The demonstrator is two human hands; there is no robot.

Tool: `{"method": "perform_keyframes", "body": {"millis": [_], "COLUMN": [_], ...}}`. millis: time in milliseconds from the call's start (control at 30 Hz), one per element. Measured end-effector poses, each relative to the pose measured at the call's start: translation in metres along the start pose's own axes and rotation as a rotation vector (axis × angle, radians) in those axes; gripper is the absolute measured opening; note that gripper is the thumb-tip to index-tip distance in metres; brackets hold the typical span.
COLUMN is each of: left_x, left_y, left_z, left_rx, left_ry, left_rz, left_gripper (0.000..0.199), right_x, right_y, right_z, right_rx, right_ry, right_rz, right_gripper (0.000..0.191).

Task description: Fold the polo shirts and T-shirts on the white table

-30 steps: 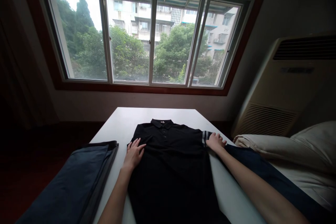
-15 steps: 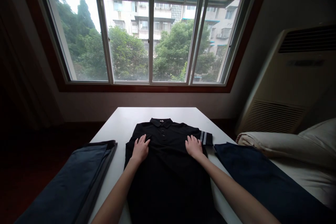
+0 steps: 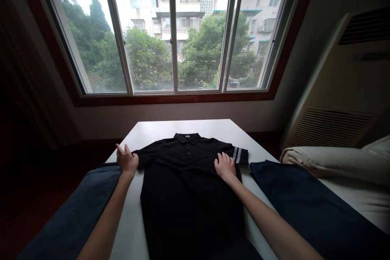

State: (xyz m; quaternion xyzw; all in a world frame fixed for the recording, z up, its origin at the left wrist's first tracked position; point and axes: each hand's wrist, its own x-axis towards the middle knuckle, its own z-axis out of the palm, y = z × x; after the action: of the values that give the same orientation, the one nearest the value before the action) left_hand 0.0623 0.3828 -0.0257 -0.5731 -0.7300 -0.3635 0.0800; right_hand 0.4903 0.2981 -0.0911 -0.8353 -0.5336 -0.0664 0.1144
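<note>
Blue garment (image 3: 76, 207) lies at counter (image 3: 183, 126) left edge. Left hand (image 3: 127, 160), arm outstretched, rests at black polo shirt (image 3: 189, 187) left sleeve end, fingers loosely spread. Shirt flat, centred. Right hand (image 3: 225, 166) palm-down near striped sleeve (image 3: 239, 155), fingers spread. Navy garment (image 3: 298, 203) lies right.

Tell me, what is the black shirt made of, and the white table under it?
The black shirt looks like soft knit cloth, probably cotton or a blend: it lies limp, dull and unshiny, with a floppy collar and small buttons. The white table looks hard and smooth, perhaps painted wood or laminate: window light gives its flat top a faint sheen. Which of those it is, the picture cannot settle.
</note>
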Motion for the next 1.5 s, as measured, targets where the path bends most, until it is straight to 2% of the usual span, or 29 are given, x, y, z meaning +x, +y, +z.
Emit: {"method": "perform_keyframes", "body": {"millis": [100, 200, 300, 367, 467, 567, 733, 1033, 1167, 1300, 1400, 1500], "left_x": [-0.025, -0.052, -0.067, -0.071, -0.072, -0.071, -0.063, -0.042, -0.042, -0.043, -0.054, -0.086], "left_y": [0.031, 0.074, 0.103, 0.108, 0.104, 0.098, 0.099, 0.103, 0.104, 0.109, 0.112, 0.104], "left_z": [-0.001, 0.018, 0.043, 0.056, 0.066, 0.070, 0.079, 0.102, 0.097, 0.080, 0.055, 0.010], "left_rx": [0.032, 0.025, 0.035, 0.061, 0.087, 0.095, 0.101, 0.073, -0.009, -0.131, -0.184, -0.255], "left_ry": [-0.109, -0.348, -0.603, -0.712, -0.713, -0.661, -0.655, -0.669, -0.630, -0.505, -0.468, -0.592], "left_rz": [0.193, 0.330, 0.327, 0.306, 0.325, 0.351, 0.356, 0.362, 0.340, 0.333, 0.395, 0.559], "left_gripper": [0.053, 0.053, 0.060, 0.063, 0.065, 0.064, 0.063, 0.068, 0.067, 0.048, 0.034, 0.033], "right_x": [-0.001, 0.003, 0.017, 0.030, 0.049, 0.059, 0.070, 0.100, 0.096, 0.078, 0.048, -0.010], "right_y": [-0.002, -0.007, -0.014, -0.018, -0.025, -0.030, -0.032, -0.031, -0.033, -0.048, -0.061, -0.060], "right_z": [-0.003, -0.013, -0.026, -0.031, -0.028, -0.012, 0.013, 0.016, 0.006, -0.025, -0.054, -0.084], "right_rx": [-0.033, -0.079, -0.083, -0.063, -0.023, 0.013, 0.043, 0.037, 0.039, 0.005, -0.005, 0.033], "right_ry": [0.038, -0.025, -0.158, -0.192, -0.204, -0.225, -0.226, -0.231, -0.175, -0.045, -0.014, -0.047], "right_rz": [-0.051, -0.180, -0.228, -0.211, -0.195, -0.148, -0.112, -0.146, -0.180, -0.297, -0.420, -0.605], "right_gripper": [0.050, 0.054, 0.057, 0.056, 0.055, 0.055, 0.055, 0.056, 0.055, 0.048, 0.047, 0.039]}}
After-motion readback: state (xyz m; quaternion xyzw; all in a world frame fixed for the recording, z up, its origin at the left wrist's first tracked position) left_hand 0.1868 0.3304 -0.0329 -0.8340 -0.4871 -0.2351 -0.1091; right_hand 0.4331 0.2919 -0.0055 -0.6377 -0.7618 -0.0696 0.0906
